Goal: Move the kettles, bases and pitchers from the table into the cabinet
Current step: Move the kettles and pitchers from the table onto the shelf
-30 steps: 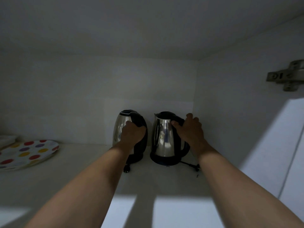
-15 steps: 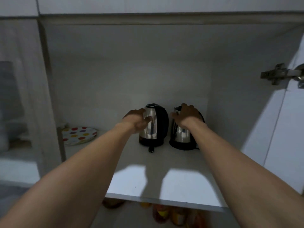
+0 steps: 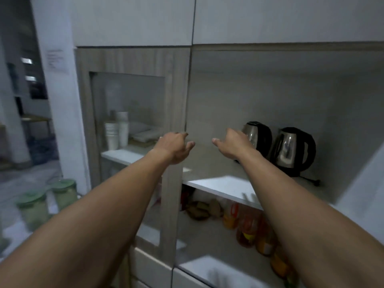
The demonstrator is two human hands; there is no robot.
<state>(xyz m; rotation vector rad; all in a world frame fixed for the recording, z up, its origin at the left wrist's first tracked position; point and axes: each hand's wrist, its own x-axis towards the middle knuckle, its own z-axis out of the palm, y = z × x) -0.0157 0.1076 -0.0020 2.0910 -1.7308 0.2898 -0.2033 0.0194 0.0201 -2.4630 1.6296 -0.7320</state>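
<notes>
Two kettles on cabinet shelf (image 3: 218, 185), side by side.
Left hand (image 3: 174, 147) and right hand (image 3: 232, 145) empty, fingers loosely spread; left kettle (image 3: 258, 135) partly hidden behind right hand, right kettle (image 3: 294, 150) clear.

Both forearms and hands (image 3: 175, 148) are bare, with no sleeves showing.

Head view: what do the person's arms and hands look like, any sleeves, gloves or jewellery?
Both forearms are bare as far as the frame shows, with no sleeves in view. The left hand and right hand wear no gloves, and no watch, bracelet or ring shows on the visible sides. The picture is dim and slightly blurred.
</notes>
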